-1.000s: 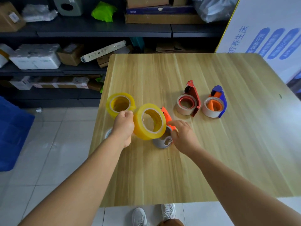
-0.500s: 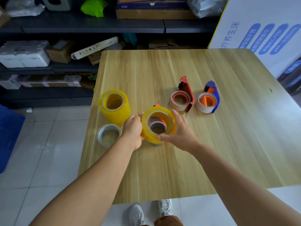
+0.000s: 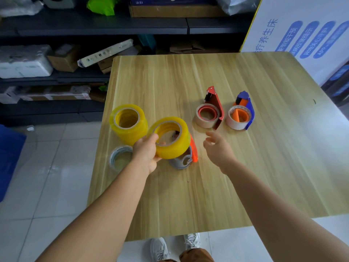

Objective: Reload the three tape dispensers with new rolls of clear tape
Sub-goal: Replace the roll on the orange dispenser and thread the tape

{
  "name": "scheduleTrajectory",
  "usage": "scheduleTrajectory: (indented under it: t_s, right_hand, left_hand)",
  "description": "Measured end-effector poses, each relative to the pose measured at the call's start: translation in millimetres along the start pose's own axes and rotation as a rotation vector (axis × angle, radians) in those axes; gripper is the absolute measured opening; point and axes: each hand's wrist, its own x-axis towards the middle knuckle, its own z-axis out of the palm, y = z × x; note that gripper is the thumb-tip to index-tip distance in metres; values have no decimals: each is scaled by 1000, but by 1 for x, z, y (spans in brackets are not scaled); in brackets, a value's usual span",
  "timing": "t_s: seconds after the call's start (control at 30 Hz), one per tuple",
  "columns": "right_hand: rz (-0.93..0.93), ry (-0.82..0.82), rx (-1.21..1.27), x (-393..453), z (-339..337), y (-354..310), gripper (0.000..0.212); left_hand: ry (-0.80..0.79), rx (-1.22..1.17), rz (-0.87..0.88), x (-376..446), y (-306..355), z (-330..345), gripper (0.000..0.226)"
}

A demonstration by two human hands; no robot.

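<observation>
Looking down from my head camera, I see a wooden table [image 3: 245, 167] with its left edge running close beside the tape rolls and its near edge just above my shoes. The right half and the near part of the tabletop are bare, leaving wide room to move there.

My left hand [image 3: 146, 153] grips a yellow-tinted tape roll [image 3: 172, 138], thumb hooked through its core and fingers wrapped around the outer band. The roll is raised and tilted, its open core facing up and toward me. It hangs directly over the orange dispenser [image 3: 186, 155], which lies on the table with a grey, nearly spent core; its long axis runs away from me.

My right hand [image 3: 217, 150] hovers just right of that dispenser, fingers spread and loosely curled, holding nothing.

A stack of yellow rolls [image 3: 128, 123] stands upright near the left edge, with an empty pale core [image 3: 120, 157] lying flat in front of it.

Farther back sit the red dispenser [image 3: 212, 110] and the blue dispenser [image 3: 241, 113], side by side, noses pointing away from me, each with a thin roll.
</observation>
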Motion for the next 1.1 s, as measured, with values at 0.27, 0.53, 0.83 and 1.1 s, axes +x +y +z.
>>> scheduleTrajectory:
  t_s: [0.27, 0.53, 0.83, 1.1]
  right_hand:
    - [-93, -168, -269, 3, 21, 3, 46]
    - [-180, -165, -359, 8, 7, 5, 45]
    - [-223, -167, -527, 12, -3, 4, 31]
    - [-219, -160, -548, 7, -4, 1, 23]
  left_hand:
    - [69, 203, 47, 5, -20, 7, 35]
    - [119, 423, 231, 9, -21, 6, 37]
    - [91, 437, 287, 2, -10, 8, 31]
    - [55, 549, 305, -15, -28, 14, 31]
